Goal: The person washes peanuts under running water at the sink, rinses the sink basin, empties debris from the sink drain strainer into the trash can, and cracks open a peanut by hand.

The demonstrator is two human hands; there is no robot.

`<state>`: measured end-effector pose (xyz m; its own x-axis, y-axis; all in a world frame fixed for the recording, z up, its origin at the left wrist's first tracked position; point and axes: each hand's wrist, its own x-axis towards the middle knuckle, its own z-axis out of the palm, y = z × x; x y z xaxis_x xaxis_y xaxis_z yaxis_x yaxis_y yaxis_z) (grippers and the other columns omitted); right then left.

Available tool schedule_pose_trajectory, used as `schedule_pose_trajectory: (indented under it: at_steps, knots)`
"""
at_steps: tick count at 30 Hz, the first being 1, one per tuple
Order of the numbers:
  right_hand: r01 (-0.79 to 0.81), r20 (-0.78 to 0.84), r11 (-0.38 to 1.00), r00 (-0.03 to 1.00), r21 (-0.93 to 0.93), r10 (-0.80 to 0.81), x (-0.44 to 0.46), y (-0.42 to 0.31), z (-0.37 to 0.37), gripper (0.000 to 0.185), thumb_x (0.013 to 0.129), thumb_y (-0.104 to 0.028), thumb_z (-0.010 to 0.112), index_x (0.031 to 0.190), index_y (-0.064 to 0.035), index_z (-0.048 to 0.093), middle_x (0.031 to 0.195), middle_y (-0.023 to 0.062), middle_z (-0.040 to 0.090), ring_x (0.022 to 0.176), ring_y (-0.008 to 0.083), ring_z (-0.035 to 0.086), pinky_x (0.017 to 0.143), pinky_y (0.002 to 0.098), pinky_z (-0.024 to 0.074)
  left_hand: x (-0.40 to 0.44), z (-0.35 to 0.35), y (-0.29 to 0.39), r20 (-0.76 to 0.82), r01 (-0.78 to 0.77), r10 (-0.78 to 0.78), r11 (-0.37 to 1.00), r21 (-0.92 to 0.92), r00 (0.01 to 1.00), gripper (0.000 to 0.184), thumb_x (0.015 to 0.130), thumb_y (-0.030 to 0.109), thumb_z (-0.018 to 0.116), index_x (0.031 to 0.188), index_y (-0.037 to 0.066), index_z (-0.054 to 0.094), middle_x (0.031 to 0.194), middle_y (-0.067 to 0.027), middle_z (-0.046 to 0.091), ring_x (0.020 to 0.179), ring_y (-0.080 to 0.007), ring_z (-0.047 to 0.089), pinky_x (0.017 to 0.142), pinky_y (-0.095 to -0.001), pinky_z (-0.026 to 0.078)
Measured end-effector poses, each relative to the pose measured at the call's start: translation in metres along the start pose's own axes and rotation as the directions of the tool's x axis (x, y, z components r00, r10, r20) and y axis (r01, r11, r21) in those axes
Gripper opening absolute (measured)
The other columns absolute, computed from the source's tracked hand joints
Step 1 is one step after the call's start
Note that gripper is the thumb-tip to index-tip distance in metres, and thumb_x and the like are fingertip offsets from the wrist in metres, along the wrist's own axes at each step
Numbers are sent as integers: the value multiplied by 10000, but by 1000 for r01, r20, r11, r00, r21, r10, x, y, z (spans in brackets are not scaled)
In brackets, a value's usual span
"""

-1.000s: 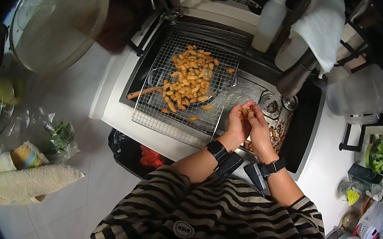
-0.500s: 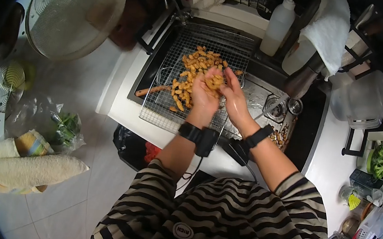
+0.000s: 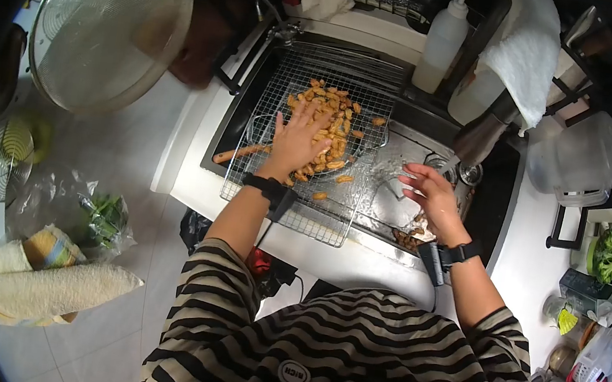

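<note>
Yellow-brown unshelled peanuts [image 3: 340, 127] lie in a loose heap on a wire rack [image 3: 317, 221], which rests across the sink. My left hand [image 3: 298, 142] is spread flat on the left part of the heap, fingers apart. To the right, over the sink's metal surface [image 3: 397, 145], hovers my right hand [image 3: 433, 196], its fingers slightly curled and parted, with nothing visible in it. A wooden handle [image 3: 240, 154] sticks out at the rack's left side; what it belongs to is mostly hidden below the mesh.
A tap [image 3: 287, 30] stands behind the sink's left corner. Behind the sink are a pump bottle [image 3: 443, 43] and a white cloth [image 3: 521, 53]. Wet brown scraps [image 3: 408, 241] lie in the sink's front right. A large round sieve [image 3: 111, 26] hangs at upper left.
Both hands held peanuts together above the rack; now they are apart. My left hand has come down onto the heap, and my right hand has moved right, without peanuts.
</note>
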<state>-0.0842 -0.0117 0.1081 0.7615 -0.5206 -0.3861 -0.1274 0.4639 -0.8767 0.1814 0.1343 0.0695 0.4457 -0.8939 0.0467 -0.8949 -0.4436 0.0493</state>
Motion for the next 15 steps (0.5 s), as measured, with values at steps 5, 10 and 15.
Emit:
schedule_pose_trajectory:
  at_steps: [5,10,15]
  knots:
    - [-110,-191,993,975,41,116,-15,3,-56,241,864,-67,364,1060,-17,495,1077,94,551,973,182,544,801,302,457,37,6,-28,22,98,-97,994,-41,995,551,877,496,349,1343,203,312,1424,-95,210,1327,-277,144,1037,-509,179]
    - [-181,-328,983,929,3,172,-7,33,-132,199,863,-81,380,997,-32,519,898,60,552,806,163,550,677,295,465,64,44,-74,-88,42,-42,999,-1,995,500,914,397,342,1305,86,362,1362,-192,298,1280,-354,232,1060,-412,195]
    - [-416,-394,881,866,-224,308,8,68,-226,200,832,-110,481,1015,-53,536,989,73,553,842,181,570,760,340,477,48,20,-69,-34,114,-123,974,-194,992,488,905,414,359,1299,128,386,1379,-175,279,1281,-352,233,1040,-422,235]
